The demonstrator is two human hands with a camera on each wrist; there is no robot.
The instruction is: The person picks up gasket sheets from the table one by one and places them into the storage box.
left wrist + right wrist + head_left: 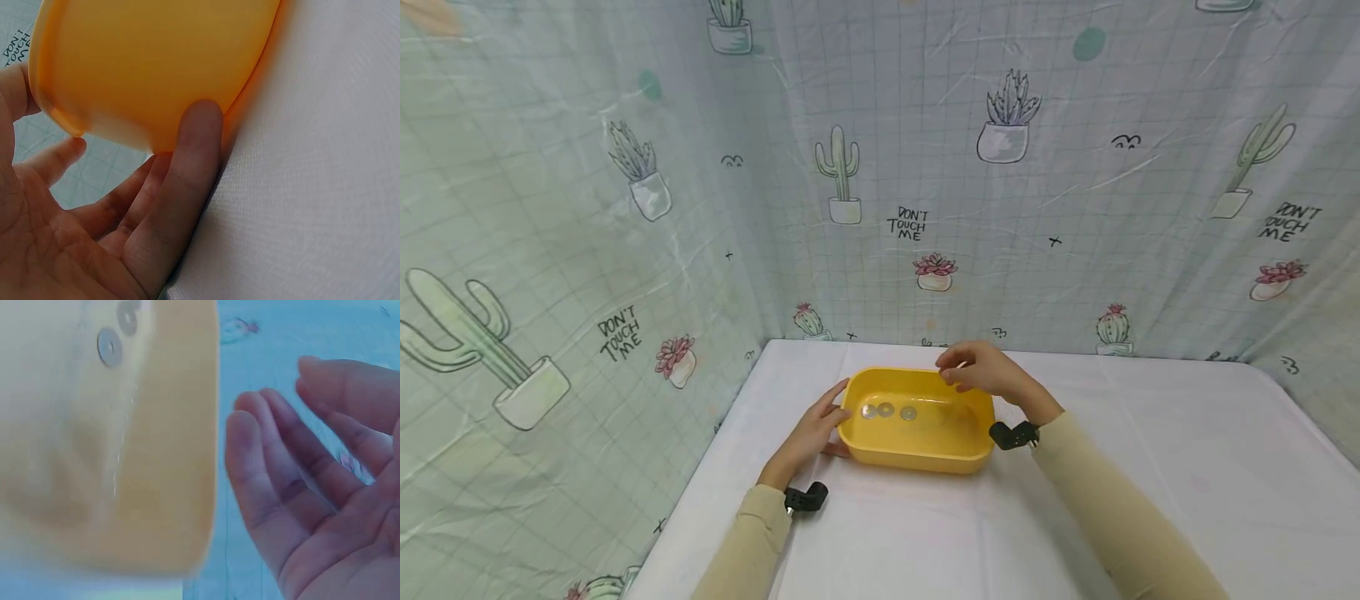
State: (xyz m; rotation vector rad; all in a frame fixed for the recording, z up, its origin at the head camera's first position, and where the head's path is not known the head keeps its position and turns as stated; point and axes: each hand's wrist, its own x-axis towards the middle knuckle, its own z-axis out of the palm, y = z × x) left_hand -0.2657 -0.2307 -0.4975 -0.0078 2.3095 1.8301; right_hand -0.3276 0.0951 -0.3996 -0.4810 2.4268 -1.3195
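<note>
A yellow plastic basin with rounded corners sits on the white table. Three metal washers lie on its floor toward the left; two of these washers show in the right wrist view. My left hand grips the basin's left end, with the thumb at the rim and fingers spread along the outer wall. Over the far right rim is my right hand, its fingers loosely bent. The right wrist view shows nothing between that hand's fingers, which are beside the basin's edge.
The white tablecloth extends around the basin. Behind and to the left hangs a curtain printed with cacti, reaching down to the table's back edge. Each wrist wears a black camera.
</note>
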